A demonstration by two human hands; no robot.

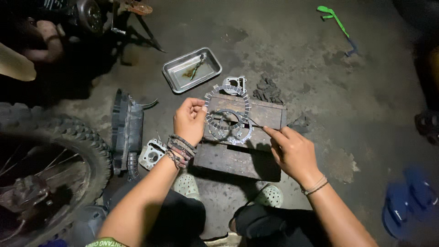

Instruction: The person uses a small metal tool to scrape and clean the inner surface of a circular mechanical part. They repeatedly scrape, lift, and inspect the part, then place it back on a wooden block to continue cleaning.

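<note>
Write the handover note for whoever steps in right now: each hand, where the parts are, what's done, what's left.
Left hand: holds up a ring-shaped clutch plate with segmented pads by its left edge.
Right hand: pinches a thin dark pick-like tool, tip at the plates.
More ring plates lie stacked on the worn wooden block.
Nearby: rectangular metal tray on the floor beyond the block, small grey metal engine part to the left.
Done: one plate lifted off the stack.
Left: cannot tell how many plates remain to be handled.
</note>
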